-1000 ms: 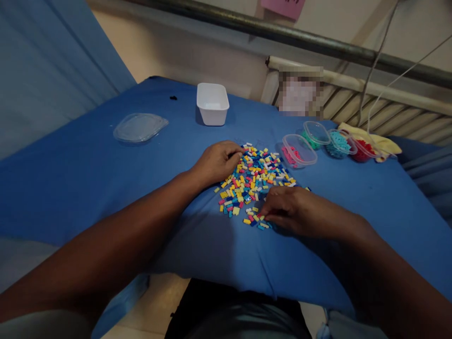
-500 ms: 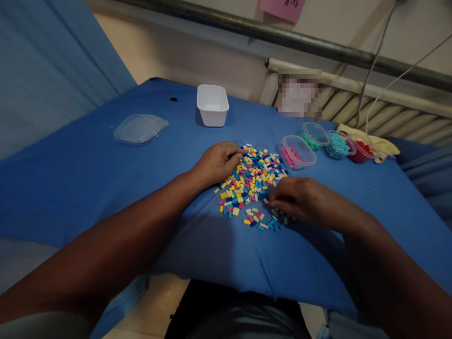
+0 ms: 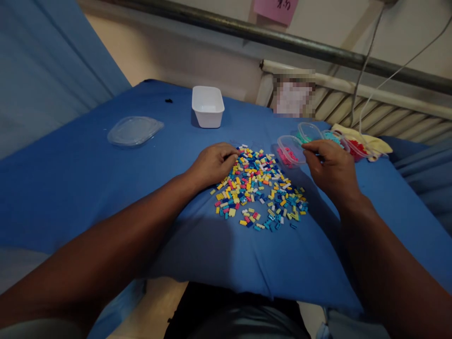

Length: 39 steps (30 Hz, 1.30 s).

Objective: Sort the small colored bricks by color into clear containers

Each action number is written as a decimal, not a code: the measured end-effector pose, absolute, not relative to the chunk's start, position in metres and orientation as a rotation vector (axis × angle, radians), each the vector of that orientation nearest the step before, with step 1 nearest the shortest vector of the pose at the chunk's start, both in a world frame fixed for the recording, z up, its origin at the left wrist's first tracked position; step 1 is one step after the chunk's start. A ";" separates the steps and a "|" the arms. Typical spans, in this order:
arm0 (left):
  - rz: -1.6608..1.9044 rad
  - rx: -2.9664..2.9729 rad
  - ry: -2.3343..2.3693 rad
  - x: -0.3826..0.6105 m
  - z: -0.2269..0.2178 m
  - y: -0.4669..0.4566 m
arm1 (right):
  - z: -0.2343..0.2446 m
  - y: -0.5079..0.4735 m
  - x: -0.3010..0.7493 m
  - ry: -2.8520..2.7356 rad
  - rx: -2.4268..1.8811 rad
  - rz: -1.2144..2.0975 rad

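Observation:
A loose pile of small toy building bricks (image 3: 247,181) in yellow, blue, pink, white and teal is spread over the blue cloth. My left hand (image 3: 215,162) rests at the pile's upper left edge, fingers curled and thumb tip close to the index finger; whatever they may hold is hidden. Above the cloth, right of the pile, my right hand (image 3: 330,165) is closed in a pinch beside a clear tub of pink bricks (image 3: 287,157). Anything between those fingertips is too small to make out. That hand partly covers the tubs of green bricks (image 3: 302,137) and light blue bricks (image 3: 332,137).
A white plastic tub (image 3: 208,108) stands at the back, with a clear lid (image 3: 134,131) to its left and a small black object (image 3: 168,100) nearby. Red bricks (image 3: 357,148) fill a tub by a yellow cloth (image 3: 379,149). A radiator (image 3: 374,103) lines the wall.
My right hand has lifted from the pile's right side and moved up and right to the clear tubs, uncovering bricks there. My left hand has stayed at the pile's edge.

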<state>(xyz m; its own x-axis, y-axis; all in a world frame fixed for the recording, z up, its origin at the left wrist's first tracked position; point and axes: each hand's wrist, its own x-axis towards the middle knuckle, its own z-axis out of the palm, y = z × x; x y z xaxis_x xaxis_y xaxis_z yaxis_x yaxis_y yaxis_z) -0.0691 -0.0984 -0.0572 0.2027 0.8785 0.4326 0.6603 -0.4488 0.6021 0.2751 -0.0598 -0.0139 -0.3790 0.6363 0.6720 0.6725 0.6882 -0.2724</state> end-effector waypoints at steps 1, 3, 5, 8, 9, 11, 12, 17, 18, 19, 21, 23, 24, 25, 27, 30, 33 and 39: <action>1.095 2.193 1.450 -0.069 -0.058 -0.098 | -0.011 -0.067 0.270 -2.119 -0.974 -0.028; 1.104 2.193 1.434 -0.069 -0.058 -0.098 | -0.004 -0.086 0.256 -2.225 -0.884 0.116; 1.109 2.195 1.434 -0.069 -0.059 -0.098 | -0.001 -0.106 0.240 -2.445 -0.682 0.387; 1.103 2.197 1.453 -0.069 -0.060 -0.098 | -0.003 -0.130 0.218 -2.695 -0.379 0.701; 1.106 2.195 1.457 -0.069 -0.060 -0.099 | -0.004 -0.135 0.213 -2.748 -0.341 0.738; 1.111 2.195 1.456 -0.068 -0.059 -0.099 | -0.004 -0.142 0.208 -2.828 -0.360 0.754; 1.111 2.198 1.454 -0.068 -0.058 -0.100 | -0.003 -0.143 0.207 -2.861 -0.395 0.752; 1.106 2.216 1.436 -0.067 -0.056 -0.101 | 0.008 -0.146 0.209 -2.960 -0.534 0.740; 1.106 2.216 1.434 -0.067 -0.056 -0.100 | 0.009 -0.146 0.209 -2.977 -0.546 0.706; 1.107 2.215 1.435 -0.067 -0.057 -0.100 | 0.009 -0.147 0.209 -2.992 -0.560 0.661; 1.113 2.212 1.442 -0.067 -0.057 -0.100 | 0.007 -0.150 0.208 -2.996 -0.599 0.571; 1.115 2.207 1.449 -0.067 -0.058 -0.100 | 0.003 -0.153 0.205 -2.948 -0.623 0.549; 1.114 2.205 1.447 -0.067 -0.058 -0.100 | 0.002 -0.154 0.204 -2.916 -0.614 0.564; 1.112 2.204 1.443 -0.067 -0.058 -0.100 | 0.001 -0.155 0.202 -2.895 -0.591 0.585; 1.112 2.199 1.438 -0.067 -0.058 -0.101 | 0.000 -0.158 0.198 -2.893 -0.536 0.629; 1.120 2.200 1.429 -0.067 -0.058 -0.100 | 0.001 -0.161 0.196 -2.943 -0.550 0.661; 1.123 2.204 1.414 -0.067 -0.058 -0.100 | 0.002 -0.162 0.195 -2.953 -0.615 0.682; 1.117 2.191 1.428 -0.066 -0.057 -0.101 | 0.008 -0.155 0.203 -2.824 -0.565 0.816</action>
